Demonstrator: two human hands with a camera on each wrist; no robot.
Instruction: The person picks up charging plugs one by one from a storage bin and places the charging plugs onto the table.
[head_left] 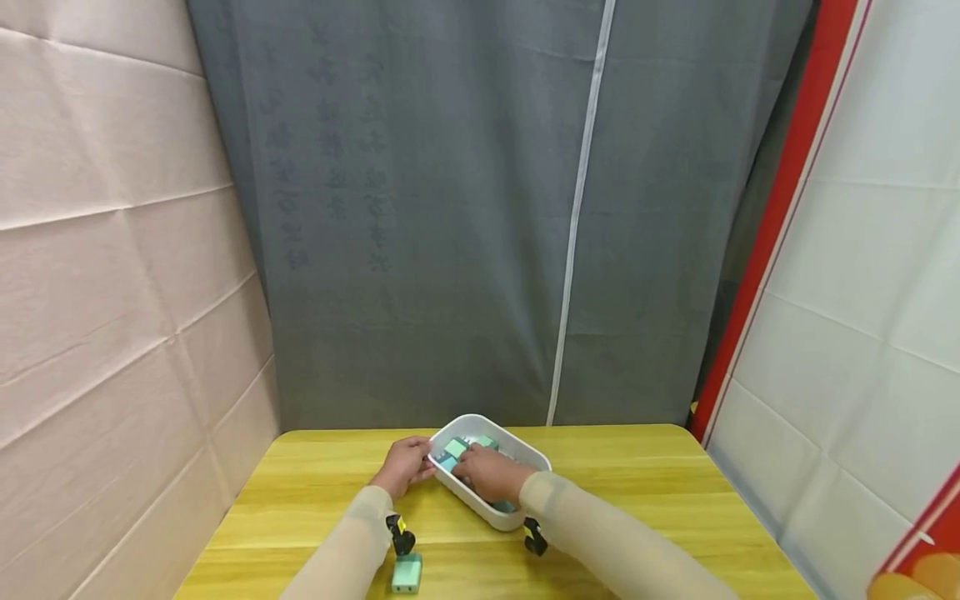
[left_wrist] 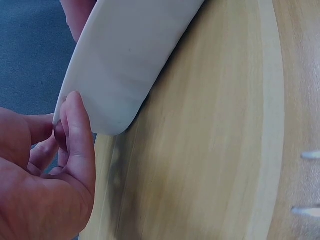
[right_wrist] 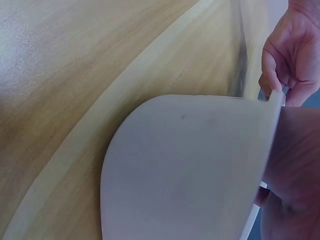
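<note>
A white plastic bin (head_left: 517,454) with rounded corners stands toward the back of the table, holding several small mint-green boxes (head_left: 456,447). My left hand (head_left: 407,463) pinches the bin's left rim between thumb and fingers; the left wrist view shows its fingers (left_wrist: 77,125) against the outer wall. My right hand (head_left: 491,473) reaches down inside the bin among the boxes. Its fingertips are mostly hidden there, and I cannot tell whether they grip a box. Another mint-green box (head_left: 407,573), with two dark dots on its near side, lies on the table beside my left forearm.
The wooden table (head_left: 645,500) has rounded back corners. Behind it hangs a grey curtain (head_left: 420,250). Pale cloth walls stand at both sides, the right one edged in red. Two pale prongs (left_wrist: 306,211) show at the right edge of the left wrist view.
</note>
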